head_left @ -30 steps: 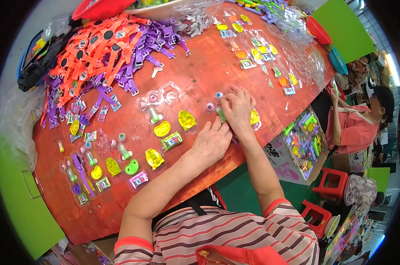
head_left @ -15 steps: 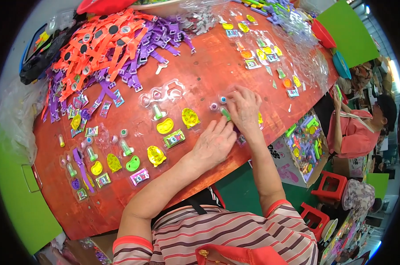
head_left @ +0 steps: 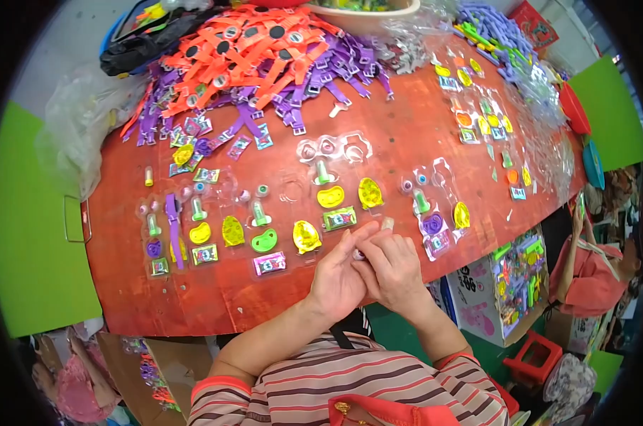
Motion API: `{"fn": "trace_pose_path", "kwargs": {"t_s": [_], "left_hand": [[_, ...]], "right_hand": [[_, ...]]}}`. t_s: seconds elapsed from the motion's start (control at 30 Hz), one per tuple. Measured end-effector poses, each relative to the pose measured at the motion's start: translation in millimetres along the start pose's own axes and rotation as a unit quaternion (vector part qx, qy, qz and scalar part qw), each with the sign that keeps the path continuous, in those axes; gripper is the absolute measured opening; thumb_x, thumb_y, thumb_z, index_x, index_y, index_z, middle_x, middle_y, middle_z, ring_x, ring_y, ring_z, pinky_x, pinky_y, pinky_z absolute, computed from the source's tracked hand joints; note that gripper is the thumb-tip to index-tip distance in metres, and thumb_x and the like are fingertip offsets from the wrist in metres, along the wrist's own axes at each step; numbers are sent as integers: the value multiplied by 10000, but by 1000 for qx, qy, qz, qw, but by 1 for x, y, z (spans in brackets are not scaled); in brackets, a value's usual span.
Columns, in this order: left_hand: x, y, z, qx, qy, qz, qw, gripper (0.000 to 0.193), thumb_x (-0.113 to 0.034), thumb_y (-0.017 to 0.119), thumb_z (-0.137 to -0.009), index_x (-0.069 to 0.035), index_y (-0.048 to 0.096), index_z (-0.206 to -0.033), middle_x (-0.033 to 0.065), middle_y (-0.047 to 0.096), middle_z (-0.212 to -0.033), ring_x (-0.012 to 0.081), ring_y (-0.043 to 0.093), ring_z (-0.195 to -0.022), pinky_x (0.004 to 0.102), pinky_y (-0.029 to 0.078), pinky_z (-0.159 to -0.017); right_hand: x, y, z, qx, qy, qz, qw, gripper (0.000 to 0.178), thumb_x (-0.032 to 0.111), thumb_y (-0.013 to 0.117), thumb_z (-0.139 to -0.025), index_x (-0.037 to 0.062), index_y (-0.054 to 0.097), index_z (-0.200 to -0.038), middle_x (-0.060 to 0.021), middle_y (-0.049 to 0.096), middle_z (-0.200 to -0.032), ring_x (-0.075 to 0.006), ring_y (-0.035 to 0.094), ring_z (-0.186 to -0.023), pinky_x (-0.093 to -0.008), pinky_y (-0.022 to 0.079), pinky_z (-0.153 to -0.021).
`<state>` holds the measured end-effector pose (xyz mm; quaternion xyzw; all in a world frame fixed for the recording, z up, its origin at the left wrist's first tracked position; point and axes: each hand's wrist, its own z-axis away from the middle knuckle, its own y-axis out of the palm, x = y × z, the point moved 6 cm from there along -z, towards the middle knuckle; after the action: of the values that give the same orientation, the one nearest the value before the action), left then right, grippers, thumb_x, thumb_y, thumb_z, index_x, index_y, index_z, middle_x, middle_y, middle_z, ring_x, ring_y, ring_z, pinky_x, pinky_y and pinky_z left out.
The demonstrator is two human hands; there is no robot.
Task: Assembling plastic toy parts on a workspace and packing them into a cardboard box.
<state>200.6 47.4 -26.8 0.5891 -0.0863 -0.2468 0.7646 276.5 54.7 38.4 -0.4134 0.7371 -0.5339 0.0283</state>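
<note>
My two hands meet over the front edge of the red table. My left hand (head_left: 336,280) is palm up and cupped, its fingers stretched out beneath the other hand. My right hand (head_left: 398,273) bends over that palm, its fingertips pinched on a small pale ball (head_left: 359,254), mostly hidden. Just beyond lies a clear blister tray (head_left: 446,177) with two eyeball-like balls (head_left: 414,182), a green-capped tube (head_left: 421,201), a purple ring-like piece (head_left: 432,224), a candy packet (head_left: 436,245) and a yellow egg-shaped piece (head_left: 461,214). Left of it, another tray holds a yellow piece (head_left: 330,197) and a green packet (head_left: 339,218).
More filled trays line the left, with a green piece (head_left: 264,240) and a pink packet (head_left: 270,263). Orange watch-like straps (head_left: 247,53) and purple straps (head_left: 346,67) are heaped at the back. A carton of toys (head_left: 477,298) and a red stool (head_left: 534,357) stand right; a co-worker (head_left: 591,266) is beyond.
My hands have left the right-hand tray and come together nearer my body. That tray now shows its purple piece, packet and yellow piece. The whole view has swung left.
</note>
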Motion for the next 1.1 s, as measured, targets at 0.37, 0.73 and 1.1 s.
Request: {"fn": "trace_pose_path", "kwargs": {"t_s": [0.37, 0.73, 1.1], "left_hand": [[-45, 8, 11, -44, 113, -366, 923, 450, -159, 506, -964, -15, 430, -1383, 66, 536, -1244, 167, 497, -1176, 332, 379, -1021], [-176, 10, -80, -134, 309, -922, 194, 209, -262, 595, -812, -96, 630, -934, 103, 567, -893, 269, 545, -915, 476, 354, -835], [-175, -2, -107, -113, 257, -936, 211, 180, -265, 589, -838, -110, 640, -912, 98, 581, -925, 268, 549, -950, 522, 331, -870]], "right_hand": [[-24, 4, -16, 34, 146, -325, 934, 133, 30, 614, -867, -2, 607, -996, -107, 605, -862, -170, 582, -685, -274, 458, -602], [-96, 26, 0, 5, 254, -306, 918, 136, 39, 646, -857, -9, 622, -982, -90, 602, -826, -142, 600, -713, -257, 481, -631], [-120, 41, 10, 4, 279, -329, 902, 132, 35, 643, -854, -11, 617, -975, -85, 598, -819, -138, 603, -721, -253, 477, -619]]}}
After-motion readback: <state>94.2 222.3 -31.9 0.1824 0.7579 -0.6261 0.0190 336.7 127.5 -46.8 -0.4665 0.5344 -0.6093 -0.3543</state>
